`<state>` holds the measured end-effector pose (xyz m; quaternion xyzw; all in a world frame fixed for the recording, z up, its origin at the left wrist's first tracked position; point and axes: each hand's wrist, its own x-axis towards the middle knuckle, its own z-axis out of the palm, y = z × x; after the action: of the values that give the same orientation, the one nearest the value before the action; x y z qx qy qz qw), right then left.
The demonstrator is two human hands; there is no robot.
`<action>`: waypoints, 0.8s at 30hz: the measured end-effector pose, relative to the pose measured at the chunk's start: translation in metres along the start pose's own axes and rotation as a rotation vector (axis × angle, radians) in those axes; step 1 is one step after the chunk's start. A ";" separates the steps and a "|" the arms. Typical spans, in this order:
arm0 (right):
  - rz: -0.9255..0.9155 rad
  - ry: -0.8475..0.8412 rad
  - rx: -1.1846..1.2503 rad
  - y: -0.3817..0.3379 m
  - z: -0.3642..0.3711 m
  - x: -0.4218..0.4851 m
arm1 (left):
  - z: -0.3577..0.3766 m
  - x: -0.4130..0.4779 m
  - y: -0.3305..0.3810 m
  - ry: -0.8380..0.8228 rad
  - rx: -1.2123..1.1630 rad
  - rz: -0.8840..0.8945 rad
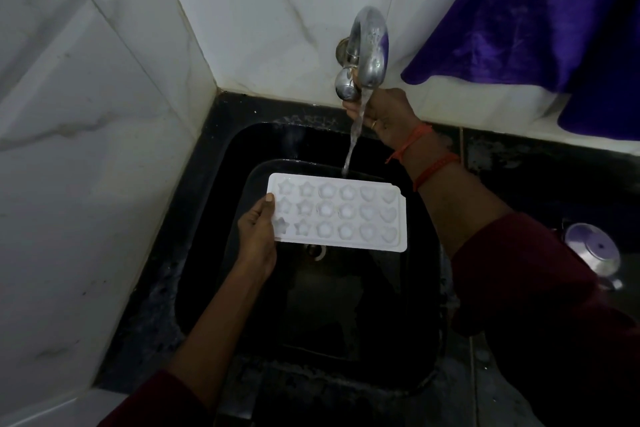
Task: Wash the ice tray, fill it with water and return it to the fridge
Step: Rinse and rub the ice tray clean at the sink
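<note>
Two hands are busy over our black sink (214, 253). Our left hand (258, 229) pinches the left end of the white ice tray (337, 211), thumb on top, holding it level above the basin. The water stream (353, 139) drops at the tray's far edge. Our right hand (384, 114) curls its fingers on the tap knob (346, 87). Further right hangs a purple cloth (536, 10).

I saw the tray (337, 211) over the sink (207, 288), the left hand (258, 229) holding its left end. Behind, on the wall, sat the tap (369, 45); the right hand (384, 114) gripped its knob (344, 85). Water (353, 139) fell at the tray's far edge. Right of the sink, a lid (594, 253) lay on the counter (536, 166).
</note>
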<state>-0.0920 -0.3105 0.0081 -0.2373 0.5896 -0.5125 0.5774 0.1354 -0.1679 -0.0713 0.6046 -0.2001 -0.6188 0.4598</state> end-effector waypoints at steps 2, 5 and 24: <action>-0.015 0.016 -0.059 0.010 0.002 -0.009 | 0.002 0.004 0.000 0.007 -0.021 0.004; -0.124 0.040 -0.359 0.035 -0.001 -0.027 | 0.006 0.009 0.000 0.022 -0.049 0.016; -0.825 -0.122 -1.678 0.163 0.019 -0.101 | 0.032 0.014 -0.014 0.050 -0.145 0.023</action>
<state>-0.0013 -0.1702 -0.0869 -0.7932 0.6046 -0.0704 0.0196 0.1036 -0.1820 -0.0844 0.5825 -0.1503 -0.6110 0.5145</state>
